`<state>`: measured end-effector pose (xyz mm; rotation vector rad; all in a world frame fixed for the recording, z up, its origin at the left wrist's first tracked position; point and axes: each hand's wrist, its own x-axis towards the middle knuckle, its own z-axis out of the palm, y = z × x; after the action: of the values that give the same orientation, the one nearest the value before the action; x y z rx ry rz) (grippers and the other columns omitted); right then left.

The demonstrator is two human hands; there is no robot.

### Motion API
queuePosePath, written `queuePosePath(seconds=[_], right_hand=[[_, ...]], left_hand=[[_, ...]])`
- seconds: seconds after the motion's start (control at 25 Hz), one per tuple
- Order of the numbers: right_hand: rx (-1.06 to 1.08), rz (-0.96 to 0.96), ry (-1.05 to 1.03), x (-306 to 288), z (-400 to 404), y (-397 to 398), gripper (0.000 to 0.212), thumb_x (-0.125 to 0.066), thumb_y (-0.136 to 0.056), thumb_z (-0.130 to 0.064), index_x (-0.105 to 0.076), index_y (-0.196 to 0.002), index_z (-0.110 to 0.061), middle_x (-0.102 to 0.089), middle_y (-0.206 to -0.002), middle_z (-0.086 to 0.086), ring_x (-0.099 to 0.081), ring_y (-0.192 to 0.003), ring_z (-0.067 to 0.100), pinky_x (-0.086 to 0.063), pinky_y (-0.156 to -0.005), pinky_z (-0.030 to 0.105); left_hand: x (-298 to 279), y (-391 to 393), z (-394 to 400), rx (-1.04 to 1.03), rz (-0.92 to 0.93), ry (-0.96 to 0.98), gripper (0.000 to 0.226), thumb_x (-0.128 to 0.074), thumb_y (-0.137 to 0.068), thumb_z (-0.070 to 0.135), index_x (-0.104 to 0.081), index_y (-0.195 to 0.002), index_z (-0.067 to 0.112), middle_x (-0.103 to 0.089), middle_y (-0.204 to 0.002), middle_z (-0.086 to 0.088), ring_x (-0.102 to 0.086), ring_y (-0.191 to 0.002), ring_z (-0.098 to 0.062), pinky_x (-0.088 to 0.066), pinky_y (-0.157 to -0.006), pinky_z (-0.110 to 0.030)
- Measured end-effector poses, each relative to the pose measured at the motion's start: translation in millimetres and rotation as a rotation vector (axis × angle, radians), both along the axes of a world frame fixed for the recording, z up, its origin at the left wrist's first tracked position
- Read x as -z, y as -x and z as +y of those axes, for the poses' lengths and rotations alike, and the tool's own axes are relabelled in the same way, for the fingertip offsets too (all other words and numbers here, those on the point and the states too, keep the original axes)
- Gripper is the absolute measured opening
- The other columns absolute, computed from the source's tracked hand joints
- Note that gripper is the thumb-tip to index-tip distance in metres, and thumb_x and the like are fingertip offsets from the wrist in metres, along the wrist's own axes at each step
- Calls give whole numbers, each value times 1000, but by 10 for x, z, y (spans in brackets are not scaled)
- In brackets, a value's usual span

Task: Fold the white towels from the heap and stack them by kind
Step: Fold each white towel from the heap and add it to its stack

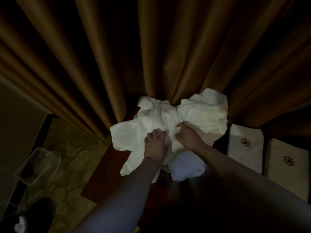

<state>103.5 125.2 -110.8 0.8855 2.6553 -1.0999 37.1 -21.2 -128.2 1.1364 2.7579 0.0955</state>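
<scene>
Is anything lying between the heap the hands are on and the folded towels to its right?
Nothing visible: only a dark bare gap separates the heap, under the left hand and right hand, from the nearer folded towel.

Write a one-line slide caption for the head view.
Both hands, left and right, grasp the white towel heap before brown curtains, two folded embroidered towels alongside.

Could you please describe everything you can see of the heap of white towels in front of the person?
The heap of white towels is a crumpled, unfolded pile of soft cloth lying on a dark reddish-brown table, its far side against the brown curtain. Loose corners hang toward the table's near left edge. The left hand and right hand both rest on top with curled fingers gathering the fabric. Two folded towels lie apart to its right.
</scene>
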Motion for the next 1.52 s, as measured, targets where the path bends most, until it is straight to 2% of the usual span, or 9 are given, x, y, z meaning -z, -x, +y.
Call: queuePosePath(seconds=[0.2,0.32,0.44,0.64,0.84,1.04,1.16,1.36,1.52], right_hand=[[103,140,37,108,-51,253,59,-53,-82,-1,-42,-138,-19,-53,-129,9,-52,-115,22,-41,-96,30],[121,220,-16,87,-35,382,49,-58,-86,-5,-47,-131,-21,-56,-120,8,-56,-106,21,-46,-91,32],[64,239,-131,40,70,526,35,-58,-84,0,-60,-117,-11,-57,-110,12,-57,-98,26,-45,-86,30],[-25,313,-265,-144,219,612,17,-65,-87,-7,-68,-101,1,-58,-110,16,-54,-103,28,-40,-93,31],[58,354,24,-666,228,672,7,-57,-94,-15,-59,-87,-15,-58,-75,-6,-52,-70,1,-37,-65,19],[106,532,234,-1363,160,742,24,-49,-99,-24,-58,-92,-3,-52,-79,17,-48,-76,17,-37,-69,30],[77,555,309,-1820,111,708,36,-49,-99,-33,-59,-102,2,-54,-85,13,-51,-82,16,-38,-71,30],[-28,608,298,-2424,25,573,40,-52,-97,-35,-59,-104,4,-56,-104,33,-53,-80,18,-41,-72,31],[126,719,0,-2509,-5,249,23,-63,-90,-33,-65,-82,-11,-61,-80,10,-55,-69,11,-43,-64,26]], left_hand=[[143,515,-220,177,-66,-332,31,-59,-85,24,-64,-113,12,-64,-103,-11,-60,-87,-32,-46,-73,-38],[163,634,-317,194,-71,-394,28,-59,-84,29,-69,-107,15,-69,-97,-5,-64,-83,-28,-46,-73,-35],[163,696,-368,127,-271,-489,34,-53,-88,37,-72,-104,12,-69,-101,-6,-63,-92,-25,-50,-79,-35],[-68,711,-403,-96,-478,-667,31,-52,-98,32,-67,-86,7,-63,-85,-7,-59,-82,-20,-44,-74,-30],[-672,797,-214,-325,-565,-751,25,-35,-104,29,-50,-92,13,-55,-83,-3,-56,-82,-23,-34,-68,-29],[-1297,879,-156,-263,-507,-784,40,-44,-99,46,-53,-86,9,-58,-77,-4,-58,-77,-21,-34,-63,-32],[-1629,869,-179,-119,-560,-821,34,-62,-88,50,-63,-83,17,-64,-74,5,-59,-69,-6,-44,-63,-25],[-2224,574,-115,-62,-587,-1089,22,-54,-98,28,-60,-81,14,-57,-71,7,-53,-64,-2,-43,-62,-22],[-2591,224,-97,-119,-634,-1142,29,-40,-103,32,-52,-81,18,-55,-73,3,-53,-65,-8,-44,-68,-28]])
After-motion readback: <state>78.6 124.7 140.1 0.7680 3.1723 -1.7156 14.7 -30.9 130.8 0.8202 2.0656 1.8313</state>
